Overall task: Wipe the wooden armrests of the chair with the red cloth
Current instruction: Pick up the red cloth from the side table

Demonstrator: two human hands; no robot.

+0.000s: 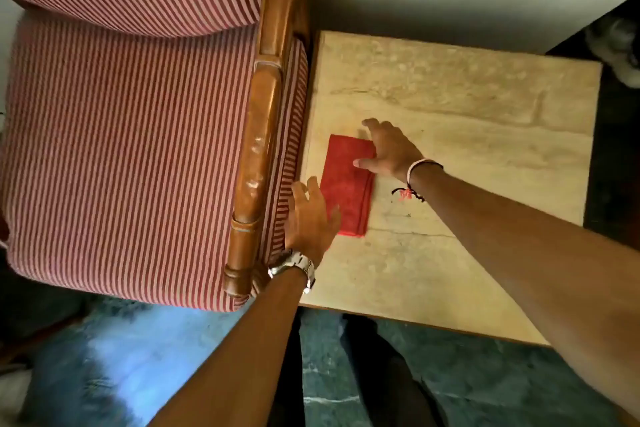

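A folded red cloth (346,184) lies flat on the beige stone side table (467,135), near the table's left edge. My right hand (389,149) rests on the cloth's far right corner, fingers spread and thumb on the fabric. My left hand (310,218), with a metal watch on the wrist, hovers open over the cloth's near left edge, next to the chair. The chair's wooden armrest (259,156) runs from the near end to the far end just left of the table. Red-and-white striped cushions (131,149) fill the seat.
A narrow gap separates the armrest from the table. The dark green marble floor (485,385) lies below the table's near edge. A dark surface with a grey object (616,45) sits at the far right. A pale wall stands behind the table.
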